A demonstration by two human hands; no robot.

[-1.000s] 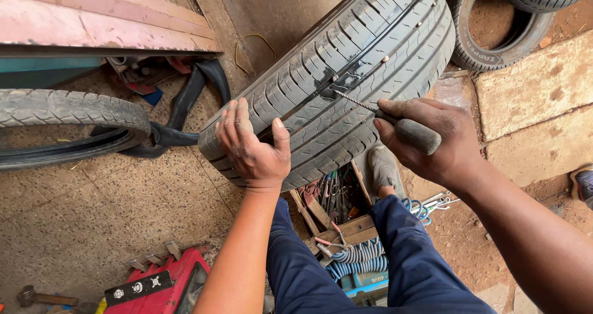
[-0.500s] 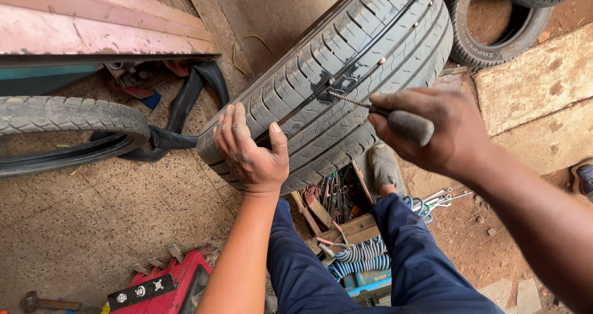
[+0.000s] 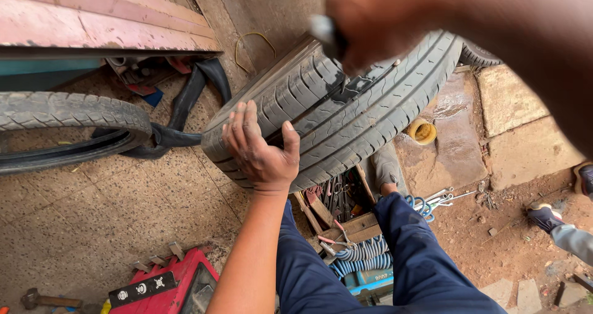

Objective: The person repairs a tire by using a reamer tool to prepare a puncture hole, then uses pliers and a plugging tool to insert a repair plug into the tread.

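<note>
A worn car tyre (image 3: pixel 370 104) stands upright in front of my knees. My left hand (image 3: pixel 259 150) lies flat on its tread with the fingers spread, steadying it. My right hand (image 3: pixel 383 17) is raised close to the camera and blurred; it is closed around the grey handle of a tool (image 3: pixel 322 33). The tool's tip is hidden or too blurred to make out. A dark strip (image 3: pixel 355 86) sits in the tread below that hand. My legs in blue trousers (image 3: pixel 426 271) straddle a box of tools.
A second tyre (image 3: pixel 62 113) lies at the left with a black inner tube (image 3: pixel 191 97) beside it. A red toolbox (image 3: pixel 167 283), a wooden tool crate (image 3: pixel 340 212), a blue coiled hose (image 3: pixel 364 252), a yellow roll (image 3: pixel 423 130) and another person's shoe (image 3: pixel 543 216) surround me.
My right hand with the tool has risen from the tread toward the camera and is now blurred. My left hand stays on the tyre.
</note>
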